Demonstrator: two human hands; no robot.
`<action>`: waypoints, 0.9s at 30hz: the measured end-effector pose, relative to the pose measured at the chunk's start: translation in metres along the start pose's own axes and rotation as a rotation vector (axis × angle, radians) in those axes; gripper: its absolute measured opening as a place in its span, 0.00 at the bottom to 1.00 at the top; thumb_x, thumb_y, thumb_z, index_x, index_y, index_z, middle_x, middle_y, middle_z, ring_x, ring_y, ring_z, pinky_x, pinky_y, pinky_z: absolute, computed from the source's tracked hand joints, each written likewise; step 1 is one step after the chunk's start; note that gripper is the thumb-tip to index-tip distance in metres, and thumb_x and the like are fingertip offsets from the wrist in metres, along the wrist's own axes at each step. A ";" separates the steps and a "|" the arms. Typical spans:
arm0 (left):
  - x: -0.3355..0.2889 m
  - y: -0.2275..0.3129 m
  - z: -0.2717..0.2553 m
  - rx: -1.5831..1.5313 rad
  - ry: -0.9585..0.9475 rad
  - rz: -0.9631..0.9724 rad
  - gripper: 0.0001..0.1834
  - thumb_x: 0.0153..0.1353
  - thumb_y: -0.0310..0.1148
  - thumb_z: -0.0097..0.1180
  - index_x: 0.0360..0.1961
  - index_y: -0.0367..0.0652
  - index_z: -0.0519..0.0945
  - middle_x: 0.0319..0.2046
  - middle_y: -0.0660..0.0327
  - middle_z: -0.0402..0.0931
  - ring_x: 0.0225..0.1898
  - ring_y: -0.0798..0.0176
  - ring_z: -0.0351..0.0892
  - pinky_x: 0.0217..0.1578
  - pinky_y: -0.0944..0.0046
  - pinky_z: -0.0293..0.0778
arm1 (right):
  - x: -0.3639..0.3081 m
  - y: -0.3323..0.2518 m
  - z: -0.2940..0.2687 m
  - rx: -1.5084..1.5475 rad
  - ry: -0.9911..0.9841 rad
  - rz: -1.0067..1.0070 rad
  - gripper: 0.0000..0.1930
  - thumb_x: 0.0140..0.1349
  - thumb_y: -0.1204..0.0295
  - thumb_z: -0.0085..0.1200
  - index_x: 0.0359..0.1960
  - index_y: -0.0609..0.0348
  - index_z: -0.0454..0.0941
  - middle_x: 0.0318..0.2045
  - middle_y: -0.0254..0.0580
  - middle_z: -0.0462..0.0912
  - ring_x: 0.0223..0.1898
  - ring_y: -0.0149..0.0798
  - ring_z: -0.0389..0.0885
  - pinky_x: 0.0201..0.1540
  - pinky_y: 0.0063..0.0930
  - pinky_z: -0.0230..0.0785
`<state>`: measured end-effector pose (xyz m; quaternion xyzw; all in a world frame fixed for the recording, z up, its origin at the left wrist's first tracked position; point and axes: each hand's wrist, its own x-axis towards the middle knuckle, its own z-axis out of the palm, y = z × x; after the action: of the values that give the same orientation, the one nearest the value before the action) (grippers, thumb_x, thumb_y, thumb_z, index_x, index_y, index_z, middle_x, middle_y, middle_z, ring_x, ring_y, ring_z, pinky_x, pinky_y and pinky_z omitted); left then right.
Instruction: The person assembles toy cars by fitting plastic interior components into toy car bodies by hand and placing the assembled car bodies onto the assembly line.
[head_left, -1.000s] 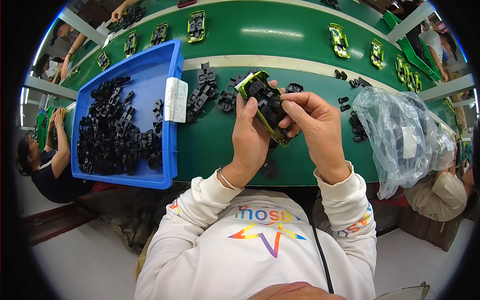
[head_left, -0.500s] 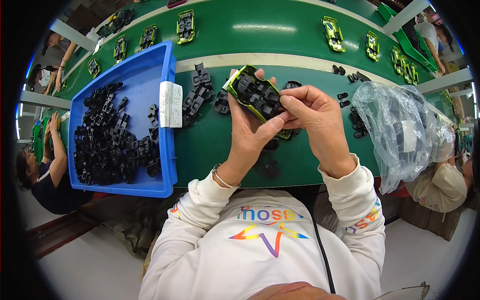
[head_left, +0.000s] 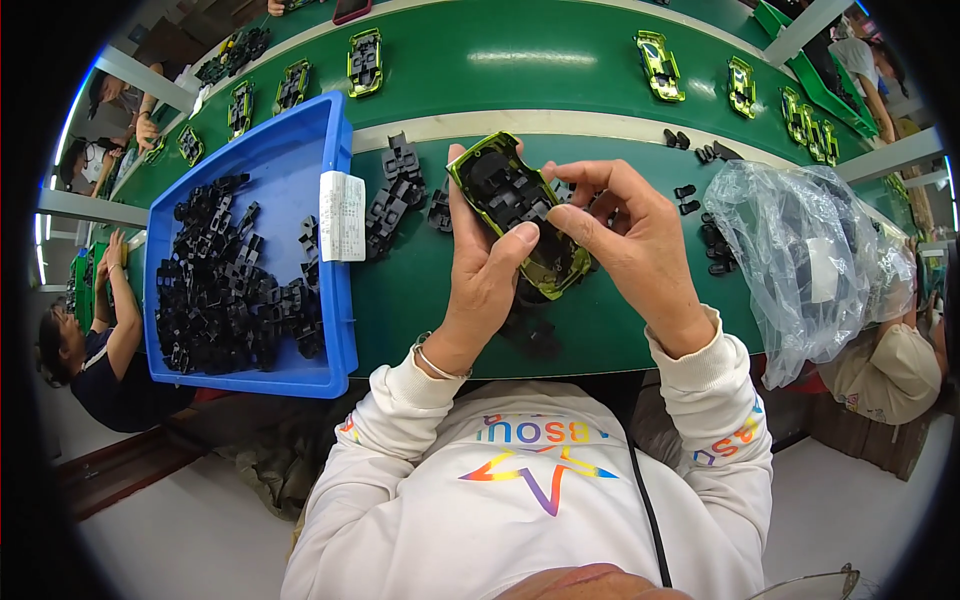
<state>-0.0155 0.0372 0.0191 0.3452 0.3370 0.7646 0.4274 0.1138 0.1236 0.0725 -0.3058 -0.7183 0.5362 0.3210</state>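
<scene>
My left hand grips a shiny yellow-green toy car body with its underside open toward me. A black seat interior part sits inside the upper part of the shell. The left thumb presses along the shell's near side, and its fingers pass behind. At the right edge of the car, my right hand has its thumb against the rim and its fingers curled, partly hidden. Behind the hands, more black interior parts lie on the green table.
To the left stands a blue bin with a heap of black parts. A clear plastic bag lies at right, beside small black pieces. Several green toy car bodies rest on the green strip beyond. Other people work at both sides.
The car body has turned more upright, its lower end swinging toward me. My right fingers have moved from the seat part to the shell's right edge. Cars on the far strip shifted slightly left.
</scene>
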 end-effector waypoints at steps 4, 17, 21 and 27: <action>0.000 0.001 0.000 -0.002 -0.023 -0.016 0.46 0.65 0.22 0.46 0.76 0.45 0.31 0.69 0.51 0.56 0.68 0.51 0.64 0.67 0.55 0.62 | -0.003 0.014 0.003 0.043 0.010 -0.011 0.12 0.62 0.69 0.64 0.42 0.63 0.83 0.28 0.30 0.79 0.27 0.24 0.71 0.33 0.19 0.67; 0.044 -0.004 0.025 0.017 0.085 -0.152 0.34 0.55 0.23 0.43 0.66 0.33 0.60 0.61 0.49 0.68 0.62 0.45 0.72 0.63 0.49 0.71 | 0.022 0.031 -0.016 0.354 -0.048 0.176 0.18 0.63 0.63 0.63 0.44 0.70 0.82 0.36 0.38 0.83 0.36 0.26 0.77 0.39 0.20 0.71; 0.117 -0.023 -0.001 -0.042 0.255 -0.295 0.25 0.58 0.24 0.41 0.59 0.29 0.66 0.49 0.41 0.77 0.50 0.43 0.81 0.50 0.50 0.81 | 0.055 0.060 -0.049 0.141 0.056 0.032 0.20 0.63 0.62 0.62 0.48 0.67 0.81 0.38 0.36 0.84 0.36 0.26 0.78 0.40 0.22 0.71; 0.249 -0.083 -0.082 0.229 0.403 -0.145 0.15 0.57 0.22 0.54 0.47 0.31 0.72 0.38 0.54 0.78 0.36 0.58 0.82 0.36 0.58 0.81 | 0.122 0.117 -0.130 -0.599 0.282 0.035 0.30 0.57 0.58 0.65 0.57 0.64 0.76 0.54 0.55 0.76 0.50 0.49 0.78 0.53 0.40 0.72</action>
<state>-0.1460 0.2737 -0.0318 0.2067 0.5239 0.7421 0.3636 0.1533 0.3219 0.0043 -0.4702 -0.7872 0.2587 0.3038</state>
